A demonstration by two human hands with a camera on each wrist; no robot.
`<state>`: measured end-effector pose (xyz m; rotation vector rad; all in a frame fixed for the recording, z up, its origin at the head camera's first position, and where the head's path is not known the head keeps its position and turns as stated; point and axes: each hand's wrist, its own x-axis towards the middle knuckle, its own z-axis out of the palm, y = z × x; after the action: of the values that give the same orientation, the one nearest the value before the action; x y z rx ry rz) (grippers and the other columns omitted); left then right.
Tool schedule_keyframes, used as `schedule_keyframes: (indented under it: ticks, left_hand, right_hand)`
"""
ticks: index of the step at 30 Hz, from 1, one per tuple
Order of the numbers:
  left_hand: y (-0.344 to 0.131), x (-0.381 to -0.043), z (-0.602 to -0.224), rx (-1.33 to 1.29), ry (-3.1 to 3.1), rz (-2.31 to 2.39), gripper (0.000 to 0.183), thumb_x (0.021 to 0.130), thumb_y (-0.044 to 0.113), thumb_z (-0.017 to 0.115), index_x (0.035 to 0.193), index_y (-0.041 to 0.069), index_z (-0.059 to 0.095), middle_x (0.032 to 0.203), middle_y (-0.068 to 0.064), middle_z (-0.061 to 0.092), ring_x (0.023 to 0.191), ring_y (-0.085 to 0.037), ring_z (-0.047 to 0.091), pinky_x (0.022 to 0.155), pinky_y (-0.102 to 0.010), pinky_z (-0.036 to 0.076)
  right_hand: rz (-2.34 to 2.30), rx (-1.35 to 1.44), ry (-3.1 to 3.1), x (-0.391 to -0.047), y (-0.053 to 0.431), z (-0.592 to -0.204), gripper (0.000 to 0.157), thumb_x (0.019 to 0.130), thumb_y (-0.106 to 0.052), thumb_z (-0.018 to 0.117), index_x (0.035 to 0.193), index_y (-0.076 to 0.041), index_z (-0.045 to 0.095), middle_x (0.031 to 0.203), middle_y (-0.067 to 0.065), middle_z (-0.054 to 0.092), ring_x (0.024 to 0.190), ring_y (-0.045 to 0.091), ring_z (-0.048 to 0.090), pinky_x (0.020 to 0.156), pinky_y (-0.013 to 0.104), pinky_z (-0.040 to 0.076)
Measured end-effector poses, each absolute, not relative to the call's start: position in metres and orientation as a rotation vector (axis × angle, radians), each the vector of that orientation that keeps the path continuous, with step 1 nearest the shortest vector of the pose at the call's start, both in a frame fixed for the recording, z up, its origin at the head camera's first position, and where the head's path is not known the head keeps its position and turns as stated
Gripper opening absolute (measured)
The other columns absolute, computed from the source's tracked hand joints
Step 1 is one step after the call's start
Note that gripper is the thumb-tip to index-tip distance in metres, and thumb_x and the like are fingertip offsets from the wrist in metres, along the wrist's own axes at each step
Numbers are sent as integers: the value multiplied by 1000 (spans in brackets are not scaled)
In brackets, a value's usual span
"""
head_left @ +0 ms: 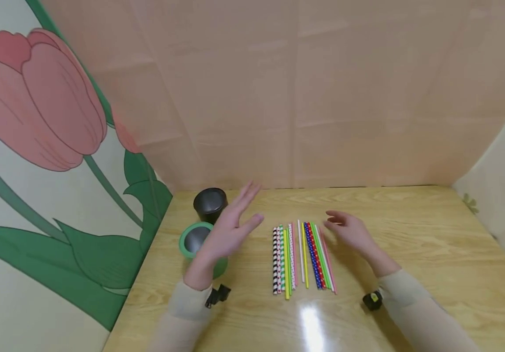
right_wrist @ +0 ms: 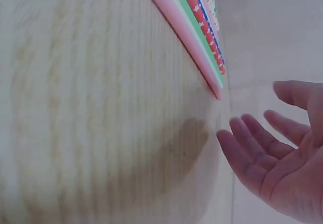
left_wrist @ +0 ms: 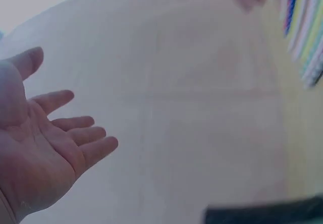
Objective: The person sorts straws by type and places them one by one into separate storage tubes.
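Several colourful straws [head_left: 303,256] lie side by side on the wooden table, some striped, some dotted or starred, some plain. My left hand [head_left: 230,230] is raised to the left of them, above a green-rimmed cup, its fingers spread and holding nothing. The left wrist view shows that palm [left_wrist: 40,148] bare. To the right of the straws hovers my right hand [head_left: 348,231], fingers loosely bent and nothing in them. In the right wrist view, its fingertips [right_wrist: 222,135] are apart from the nearest pink straw [right_wrist: 186,42].
A green-rimmed cup [head_left: 186,242] stands at the table's left, partly hidden by my left hand. Behind it is a black round container [head_left: 210,201]. A pinkish cloth [head_left: 279,98] hangs along the back edge, and a tulip-printed panel [head_left: 58,122] borders the left.
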<state>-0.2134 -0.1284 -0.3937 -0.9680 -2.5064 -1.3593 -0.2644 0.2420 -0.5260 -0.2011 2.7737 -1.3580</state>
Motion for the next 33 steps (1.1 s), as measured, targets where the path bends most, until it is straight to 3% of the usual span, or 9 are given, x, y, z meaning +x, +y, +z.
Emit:
schedule_keyframes:
  ticks: [3,6,9,11,18,24,28,33]
  left_hand:
    - [-157,-211,-378,-940,-2364,-1456,65,113,35,56,170,16,32,178,-1,20,162,-27,20,127,-60,25]
    - [-188,-208,-365,-852,-2226,-1636,58,112,14,57,166,4,37,173,-11,32,160,-27,28,128,-46,29]
    - [-219,-202,-358,-744,-2156,-1753,54,112,5,52,164,0,40,169,-16,39,156,-25,37,124,-31,34]
    - [-239,-199,-356,-683,-2125,-1789,51,113,5,50,163,0,42,167,-16,42,154,-26,41,121,-28,37]
    - [-291,-227,-377,-551,-1973,-2027,50,116,14,47,163,-3,40,162,-9,52,154,-37,38,120,-41,42]
    - [-310,-278,-425,-472,-1974,-2264,54,115,8,47,165,-5,32,167,-14,43,158,-39,29,124,-45,35]
    - [-316,-302,-448,-411,-2193,-2222,56,113,10,54,165,0,36,169,-16,40,158,-33,31,125,-41,33]
    - [-317,-318,-456,-407,-2490,-2044,59,110,17,63,165,6,42,169,-14,41,157,-27,36,127,-48,28]
  right_hand:
    - [-1392,-136,2689,-262,244,-529,56,109,-29,65,154,3,53,139,29,64,117,40,68,87,43,63]
    - [-1449,-77,2589,-261,244,-530,55,108,-24,68,152,4,53,137,29,65,111,35,69,81,37,63]
    - [-1468,-58,2522,-259,245,-532,56,106,-22,70,152,6,52,137,30,64,109,34,69,83,38,63]
    - [-1474,-52,2488,-257,247,-532,58,106,-22,70,153,6,51,139,30,62,111,34,69,85,39,63]
    - [-1513,-19,2411,-253,255,-532,62,106,-21,70,156,8,45,146,33,57,122,39,66,90,40,63]
    - [-1532,9,2383,-253,259,-536,66,106,-22,71,157,9,44,147,33,56,125,38,65,93,41,62]
    - [-1512,20,2379,-253,260,-538,65,106,-23,71,156,9,45,146,32,57,125,38,65,94,41,62]
    - [-1489,17,2383,-252,259,-539,65,105,-23,72,155,9,46,143,30,60,124,36,66,93,40,62]
